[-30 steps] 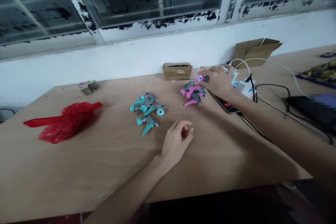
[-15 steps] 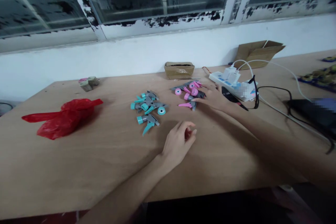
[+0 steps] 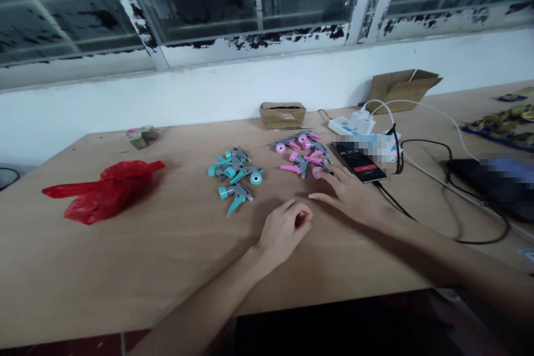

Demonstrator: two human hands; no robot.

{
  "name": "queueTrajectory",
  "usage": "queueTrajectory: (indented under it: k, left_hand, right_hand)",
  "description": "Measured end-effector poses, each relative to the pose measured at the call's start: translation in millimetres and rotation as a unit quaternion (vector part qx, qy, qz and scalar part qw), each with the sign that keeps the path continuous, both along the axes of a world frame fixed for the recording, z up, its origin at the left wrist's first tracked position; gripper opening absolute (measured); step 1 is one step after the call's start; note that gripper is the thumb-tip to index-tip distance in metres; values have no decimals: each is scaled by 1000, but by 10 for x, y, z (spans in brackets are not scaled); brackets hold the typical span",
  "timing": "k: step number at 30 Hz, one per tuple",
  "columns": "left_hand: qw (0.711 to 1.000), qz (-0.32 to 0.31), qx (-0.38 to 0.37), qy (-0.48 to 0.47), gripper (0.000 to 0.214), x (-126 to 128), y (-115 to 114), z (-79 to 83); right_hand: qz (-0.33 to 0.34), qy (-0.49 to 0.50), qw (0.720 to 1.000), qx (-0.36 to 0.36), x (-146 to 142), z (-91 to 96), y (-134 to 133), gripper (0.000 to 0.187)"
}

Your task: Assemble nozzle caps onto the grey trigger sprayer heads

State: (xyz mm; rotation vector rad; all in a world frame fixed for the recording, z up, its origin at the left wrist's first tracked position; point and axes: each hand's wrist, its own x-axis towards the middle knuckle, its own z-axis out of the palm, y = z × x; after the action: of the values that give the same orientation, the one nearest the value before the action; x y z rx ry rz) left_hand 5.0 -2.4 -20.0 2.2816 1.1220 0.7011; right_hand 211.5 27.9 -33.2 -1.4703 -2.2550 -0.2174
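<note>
My left hand (image 3: pixel 285 232) rests low over the table, loosely curled with thumb and fingertips together; the hollow inside shows nothing held. Beyond it lies a pile of grey and teal trigger spray heads (image 3: pixel 237 169), with one teal-and-grey spray head (image 3: pixel 236 194) at its near side. My right hand (image 3: pixel 348 192) is spread with thumb and fingers apart at the near right side of a pile of grey and pink trigger spray heads (image 3: pixel 301 162). Its fingertips reach a pink cap (image 3: pixel 317 172), partly covered; whether they press on it I cannot make out.
A lit phone (image 3: pixel 359 162) lies close beside my right hand, its cable trailing. Behind stand a power strip (image 3: pixel 340 124) with white cords and two cardboard boxes, a small one (image 3: pixel 282 117) and an opened one (image 3: pixel 394 89). A red plastic bag (image 3: pixel 106 192) sits left.
My right hand has drawn back toward me from over the pink pile, uncovering more spray heads and the phone. My left hand's fingers have closed a little further.
</note>
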Motion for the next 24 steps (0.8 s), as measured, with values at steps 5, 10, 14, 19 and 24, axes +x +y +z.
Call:
queueTrajectory:
  k: [5,10,14,19,24]
  left_hand:
    - [1000,-16,4,2,10,-74,-22,53]
    - [1000,2,2,24,13,-455,-212,136]
    - [990,125,32,48,15,-827,-398,180]
    - [940,319,110,50,29,-1142,-277,184]
    - [963,249,98,34,34,-1367,201,128]
  right_hand:
    - [23,18,999,15,-170,24,21,56]
    - [120,48,991,17,-571,57,147,48]
    - [183,51,982,10,-958,66,263,41]
    - [232,61,971,6,-1276,75,279,35]
    - [259,71,963,-4,-1308,57,173,29]
